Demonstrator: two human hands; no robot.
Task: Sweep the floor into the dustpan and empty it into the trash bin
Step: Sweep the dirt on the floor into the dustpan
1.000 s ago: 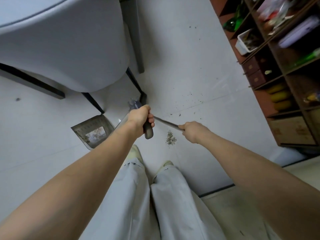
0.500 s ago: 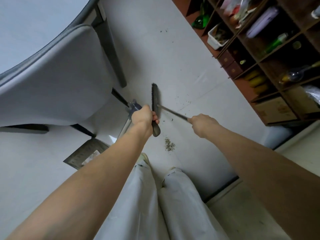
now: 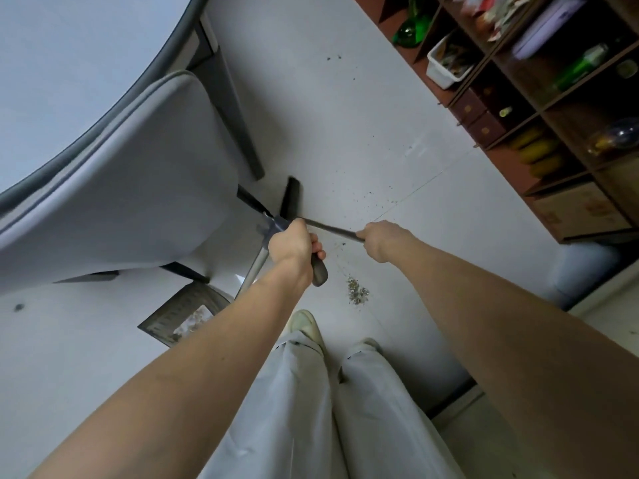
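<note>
Dustpan point(image 3: 179, 318) on floor point(image 3: 345, 126) beside chair point(image 3: 114, 188), gripped at upright handle by left hand point(image 3: 294, 245). Broom point(image 3: 313, 216) handle gripped by right hand point(image 3: 380, 240). Debris pile point(image 3: 358, 294) near shoes. Risk: broom head snagging chair leg, scattering debris.

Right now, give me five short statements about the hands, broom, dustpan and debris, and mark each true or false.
1. The left hand grips the dustpan handle. True.
2. The right hand is empty. False: it grips the broom handle.
3. The small debris pile lies inside the dustpan. False: it lies on the floor, right of the pan.
4. The broom head is beyond the left hand, near the chair. True.
5. The shelving is on the person's left. False: right.
</note>
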